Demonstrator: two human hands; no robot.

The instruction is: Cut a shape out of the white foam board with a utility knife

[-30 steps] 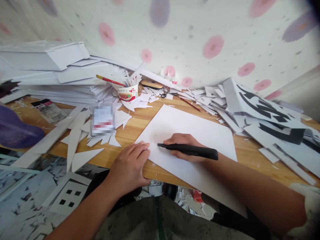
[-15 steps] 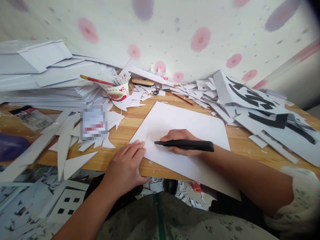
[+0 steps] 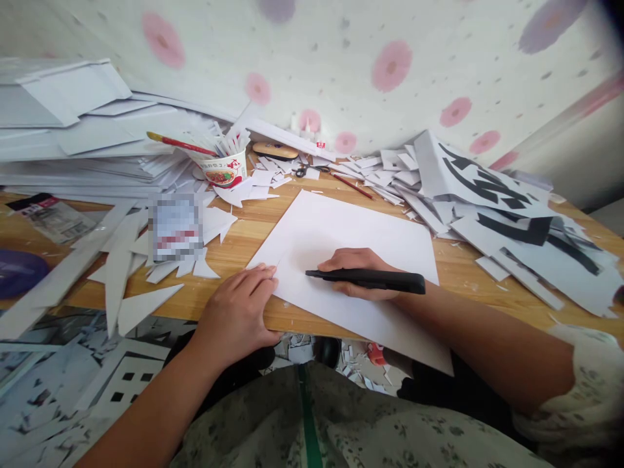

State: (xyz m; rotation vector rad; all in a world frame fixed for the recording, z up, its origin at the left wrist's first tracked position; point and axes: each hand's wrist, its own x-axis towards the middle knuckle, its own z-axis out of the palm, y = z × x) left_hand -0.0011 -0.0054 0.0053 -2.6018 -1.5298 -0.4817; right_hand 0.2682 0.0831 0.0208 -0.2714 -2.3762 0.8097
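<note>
A large white board sheet (image 3: 322, 224) lies slanted on the wooden table, its near corner jutting past the front edge. My left hand (image 3: 246, 292) rests on the sheet's left corner with the fingers laid flat and the thumb down by the table edge. A faint line shows on the sheet near those fingertips. In my right hand (image 3: 361, 273) is a black utility knife (image 3: 390, 281), gripped low over the middle of the sheet. Its tip points left toward my left hand; whether the blade touches the sheet I cannot tell.
White board offcuts (image 3: 129, 260) and a blurred-out rectangle lie at left. Behind them are stacked boards (image 3: 97, 162) and a paper cup (image 3: 224, 168) of strips with a brush. Scissors (image 3: 312, 171) and a pencil (image 3: 351, 186) lie at the back. Black-patterned boards (image 3: 487, 179) pile up at right.
The knife in my right hand has shifted slightly right over the sheet, away from my left hand. My left hand stays on the sheet's corner. The whole view has moved a little.
</note>
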